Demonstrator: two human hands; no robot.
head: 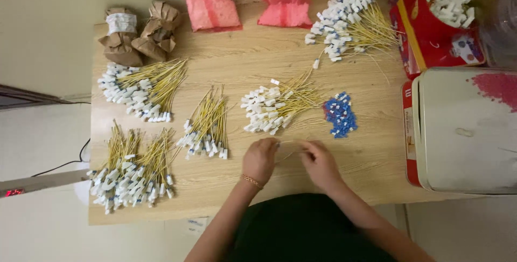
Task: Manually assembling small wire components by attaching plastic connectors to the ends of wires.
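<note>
Both hands work close to the near edge of the bench (226, 197), a little right of its middle. Left hand (259, 159), with a thin bracelet at the wrist, and right hand (320, 164) each pinch one end of a single thin yellow wire (291, 143), stretched between them just above the wood. Fingers are closed narrow on it; whether a cap sits at either end cannot be told, the fingers cover it.

Judged by look, the wire is very light, springy and slim, likely to bend rather than break, and easy to let slip; fingertip pinches near the ends seem the sound hold.

Just beyond the hands lies a fan of like wires with white caps (272, 108), and right of it a small heap of blue caps (340, 115). More white-capped bundles: one left of centre (207, 130), one at the near left corner (132, 173), one along the left edge (142, 89), one toward the far right (350, 22). Far edge: two crumpled brown paper bags (137, 33) and two pink plastic bags (245, 1). At the right edge, a red box of white caps (439, 25) and a pale lidded tin (463, 130).
</note>
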